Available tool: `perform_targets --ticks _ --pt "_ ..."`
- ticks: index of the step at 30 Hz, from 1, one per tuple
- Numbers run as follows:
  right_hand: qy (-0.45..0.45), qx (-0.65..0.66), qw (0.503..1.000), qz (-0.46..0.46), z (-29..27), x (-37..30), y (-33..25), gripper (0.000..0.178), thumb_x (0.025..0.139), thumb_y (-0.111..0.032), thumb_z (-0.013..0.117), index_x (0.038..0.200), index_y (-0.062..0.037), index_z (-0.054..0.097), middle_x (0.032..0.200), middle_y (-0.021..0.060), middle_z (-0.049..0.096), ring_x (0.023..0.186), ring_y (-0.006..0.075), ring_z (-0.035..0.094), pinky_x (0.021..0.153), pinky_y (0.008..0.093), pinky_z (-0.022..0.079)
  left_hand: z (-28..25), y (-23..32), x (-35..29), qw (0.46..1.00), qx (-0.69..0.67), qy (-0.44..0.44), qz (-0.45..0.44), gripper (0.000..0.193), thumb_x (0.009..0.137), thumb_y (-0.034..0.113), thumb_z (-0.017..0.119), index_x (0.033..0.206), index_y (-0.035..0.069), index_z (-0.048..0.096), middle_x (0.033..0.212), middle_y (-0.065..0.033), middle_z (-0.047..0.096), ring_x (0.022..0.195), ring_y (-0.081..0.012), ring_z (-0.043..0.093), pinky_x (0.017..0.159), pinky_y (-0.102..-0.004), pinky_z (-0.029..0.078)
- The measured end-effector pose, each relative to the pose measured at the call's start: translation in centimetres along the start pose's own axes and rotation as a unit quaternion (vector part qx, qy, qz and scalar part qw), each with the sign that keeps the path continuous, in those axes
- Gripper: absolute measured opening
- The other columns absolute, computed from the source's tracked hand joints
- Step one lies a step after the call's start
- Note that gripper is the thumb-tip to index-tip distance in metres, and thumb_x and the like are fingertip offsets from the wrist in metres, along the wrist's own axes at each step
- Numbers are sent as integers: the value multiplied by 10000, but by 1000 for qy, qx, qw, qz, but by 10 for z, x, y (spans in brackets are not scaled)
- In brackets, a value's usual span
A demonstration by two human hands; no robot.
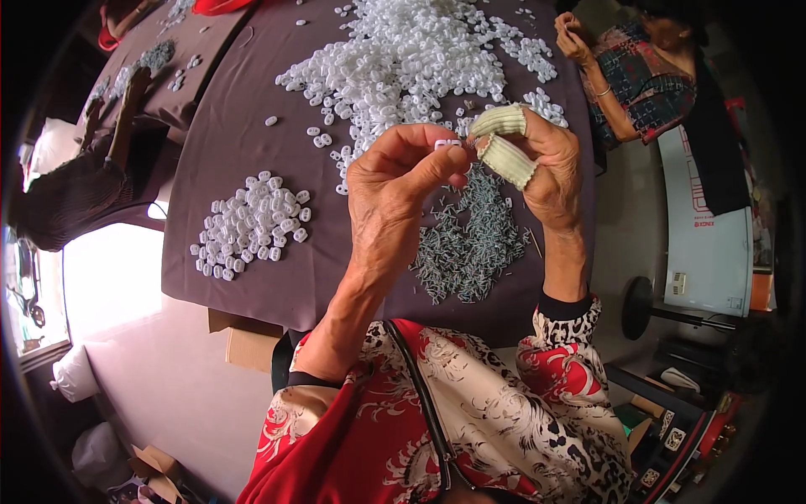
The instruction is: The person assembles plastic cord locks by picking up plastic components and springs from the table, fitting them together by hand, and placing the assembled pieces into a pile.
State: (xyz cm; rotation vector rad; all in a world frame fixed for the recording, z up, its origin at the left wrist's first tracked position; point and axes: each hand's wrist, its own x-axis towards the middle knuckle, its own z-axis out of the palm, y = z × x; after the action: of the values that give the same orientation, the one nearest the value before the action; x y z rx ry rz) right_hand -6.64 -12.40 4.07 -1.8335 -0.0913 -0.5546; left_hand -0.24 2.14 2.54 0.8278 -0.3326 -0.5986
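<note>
The left hand (395, 181) pinches a small white plastic piece (447, 144) between thumb and forefinger, raised above the middle of the table (243, 101) with its dark brown cloth. The right hand (546, 164) meets it, its two fingers in pale ribbed sleeves (508, 160) closed at the same piece; what they hold I cannot tell. Under the hands lies a heap of thin grey pins (470, 239), near the front edge. A big pile of white pieces (411, 59) covers the far part, a smaller pile (252, 227) lies near the left edge. A brown cardboard box (248, 340) stands below the front edge. A white panel with red marks (709, 244) stands right of the table, beside another person (646, 71).
</note>
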Motion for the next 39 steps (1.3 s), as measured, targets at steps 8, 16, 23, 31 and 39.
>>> perform_targets --ticks 8,16,23,31,39 --pt "-45 -155 987 -26 0 1 -2 248 660 -44 421 861 16 553 699 111 586 622 197 585 587 282 451 -3 -4 3 996 79 32 0 99 735 4 620 824 -17 581 731 -46 597 617 -89 549 576 -208 450" --pt "-83 -219 971 -46 -9 -1 6 157 729 -95 556 848 6 569 734 97 614 647 187 609 606 262 444 -6 -8 3 995 81 41 -33 78 733 10 612 800 -1 574 697 -40 593 598 -88 545 571 -202 425" --pt "-64 -188 980 -24 -5 0 2 204 660 -71 460 821 16 549 715 122 600 629 225 593 581 288 451 -13 -12 8 997 64 37 -22 78 739 7 611 806 0 572 722 -54 602 631 -104 554 631 -215 425" --pt "-59 -140 988 -13 -6 -4 6 229 710 -52 473 884 34 594 778 107 629 708 170 608 689 252 454 -8 -14 6 995 99 24 -13 75 734 -1 603 802 -3 571 741 -48 609 653 -99 560 642 -213 427" --pt "23 -37 999 9 10 -14 23 264 691 -107 429 865 19 582 726 80 600 654 122 555 618 244 446 -10 -14 7 991 126 33 -24 69 726 0 596 789 3 569 725 -41 603 644 -90 555 634 -209 423"
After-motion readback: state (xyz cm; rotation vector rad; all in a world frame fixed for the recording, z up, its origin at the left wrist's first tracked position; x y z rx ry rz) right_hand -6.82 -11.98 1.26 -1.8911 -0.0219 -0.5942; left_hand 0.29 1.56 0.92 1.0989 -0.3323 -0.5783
